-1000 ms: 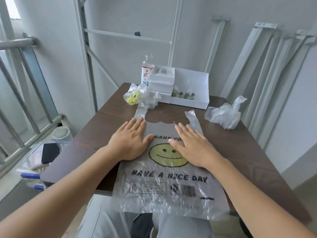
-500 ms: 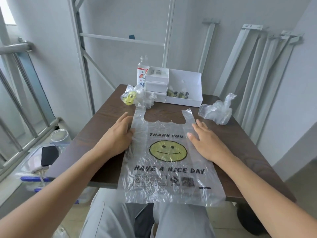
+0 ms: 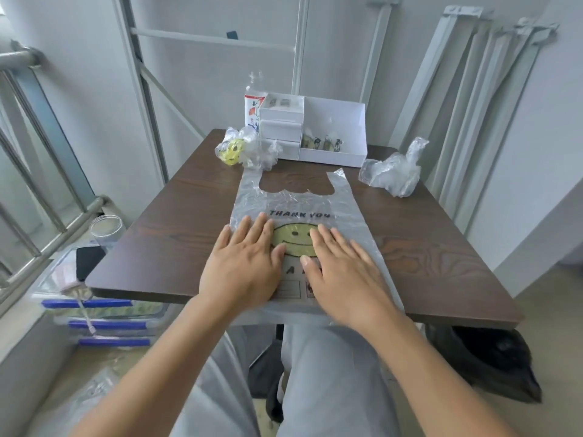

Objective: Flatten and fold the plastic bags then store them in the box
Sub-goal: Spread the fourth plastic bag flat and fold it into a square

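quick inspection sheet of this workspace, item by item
surface: brown table; the flat bag's near edge hangs over its front.
job's things: flat bag spread print up; yellow-print bag crumpled, far left; clear bag crumpled, far right; box at the far edge, small bundles inside.
clutter: bottle and drawers left of the box.
grippers: left hand and right hand flat, side by side, pressing the flat bag.
cables: nothing seen
surroundings: railing, jar and bins at left; metal profiles against the right wall.
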Available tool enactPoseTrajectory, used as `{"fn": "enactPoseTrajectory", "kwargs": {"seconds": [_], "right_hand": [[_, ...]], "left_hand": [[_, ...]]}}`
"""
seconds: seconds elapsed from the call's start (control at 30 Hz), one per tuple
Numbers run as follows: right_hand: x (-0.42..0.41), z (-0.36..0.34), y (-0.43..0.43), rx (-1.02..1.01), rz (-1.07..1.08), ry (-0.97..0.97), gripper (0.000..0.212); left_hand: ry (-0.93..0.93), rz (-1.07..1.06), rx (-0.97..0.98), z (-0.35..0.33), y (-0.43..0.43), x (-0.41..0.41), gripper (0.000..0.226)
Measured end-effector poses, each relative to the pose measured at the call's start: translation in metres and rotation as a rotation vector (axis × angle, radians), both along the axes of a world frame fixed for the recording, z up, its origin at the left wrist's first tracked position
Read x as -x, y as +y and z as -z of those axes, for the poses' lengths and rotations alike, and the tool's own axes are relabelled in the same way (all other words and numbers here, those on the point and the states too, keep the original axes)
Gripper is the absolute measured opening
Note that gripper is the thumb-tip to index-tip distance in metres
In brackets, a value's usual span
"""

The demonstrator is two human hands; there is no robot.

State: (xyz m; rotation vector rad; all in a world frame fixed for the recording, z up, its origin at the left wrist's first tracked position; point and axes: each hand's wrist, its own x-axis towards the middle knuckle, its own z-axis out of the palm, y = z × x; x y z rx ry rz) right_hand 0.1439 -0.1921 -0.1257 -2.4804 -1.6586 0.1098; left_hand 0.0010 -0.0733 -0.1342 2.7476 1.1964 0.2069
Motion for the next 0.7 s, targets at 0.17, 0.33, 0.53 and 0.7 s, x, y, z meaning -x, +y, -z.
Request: {"fn": "enactPoseTrajectory", "kwargs": {"seconds": [0.17, 0.33, 0.53, 0.7], "right_hand": [[-0.026, -0.005, -0.01, 0.071, 0.001, 0.003, 0.069], [-0.037, -0.007, 0.009, 0.09, 0.043, -0.004, 0.07], [-0.028, -0.002, 0.019, 0.056, 0.079, -0.02, 0.069], [-0.034, -0.001, 0.014, 0.051, 0.072, -0.011, 0.071]], "left_hand": [[0.044, 0.047, 0.023, 0.0, 0.026, 0.008, 0.066], [-0.046, 0.103, 0.027, -0.005, 0.053, -0.005, 0.062], [-0.164, 0.122, -0.025, -0.012, -0.001, -0.037, 0.028], [0.006, 0.071, 0.02, -0.003, -0.011, -0.027, 0.068]]}}
